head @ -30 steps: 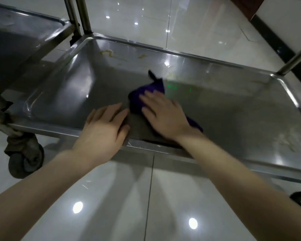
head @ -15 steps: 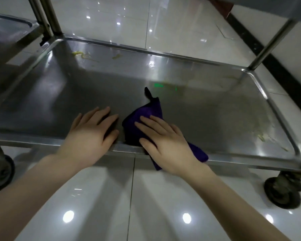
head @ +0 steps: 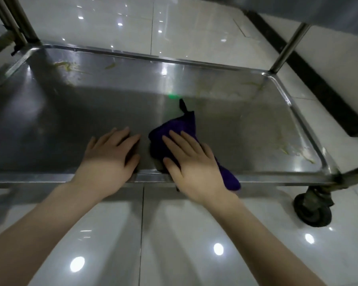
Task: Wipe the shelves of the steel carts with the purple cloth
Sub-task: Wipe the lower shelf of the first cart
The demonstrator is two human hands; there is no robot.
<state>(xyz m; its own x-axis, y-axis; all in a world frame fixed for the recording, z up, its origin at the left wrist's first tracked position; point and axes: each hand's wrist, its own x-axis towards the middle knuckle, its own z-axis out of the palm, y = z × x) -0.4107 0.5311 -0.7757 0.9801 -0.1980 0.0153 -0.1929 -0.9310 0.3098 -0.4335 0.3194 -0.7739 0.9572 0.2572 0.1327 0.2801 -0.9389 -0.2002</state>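
**Flat palms on the low shelf, cloth under the right**

Looking straight down now at the low shelf [head: 50,124] of the steel cart [head: 339,178], a shallow tray with a raised rim. The purple cloth [head: 180,131] lies bunched on it close to the front rim, a little right of the middle. The right hand [head: 194,166] presses down on it, palm flat, fingers straight and spread, with nothing curled round the fabric. One end of the cloth comes out from under the wrist and hangs over the front rim. At the far end a small dark tab [head: 182,105] points toward the back of the shelf.

Just beside it, the left hand [head: 110,155] rests palm down on bare steel. Its fingers are straight and it holds nothing, with the heel of the hand at the front rim. The two hands are near each other but apart, with a strip of steel between them.

Yellowish smears [head: 66,66] mark the back left corner, and pale streaks [head: 293,153] run along the right side. A green spot of light [head: 172,97] sits just behind the tab. A black wheel [head: 312,211] stands under the front right corner and a post [head: 287,44] rises from the back right one. Below it all is a glossy white tiled floor [head: 174,244] dotted with lamp reflections, and a black strip [head: 318,79] runs along the wall on the right
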